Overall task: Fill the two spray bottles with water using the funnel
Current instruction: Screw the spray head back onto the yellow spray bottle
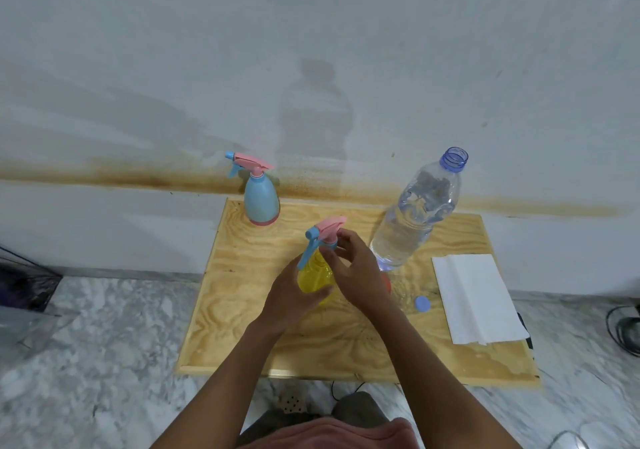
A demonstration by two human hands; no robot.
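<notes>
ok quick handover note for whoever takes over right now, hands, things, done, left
Left hand grips the yellow spray bottle by its body.
Right hand has its fingers at the bottle's collar, under the pink spray head.
Blue spray bottle stands capped at the back of the wooden board.
Water bottle is open, its cap beside it.
Fill levels unclear; funnel mostly hidden.

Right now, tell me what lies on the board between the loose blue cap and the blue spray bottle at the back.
In the head view, the yellow spray bottle stands between the blue cap and the blue spray bottle, gripped by both hands, left hand, right hand.
</notes>
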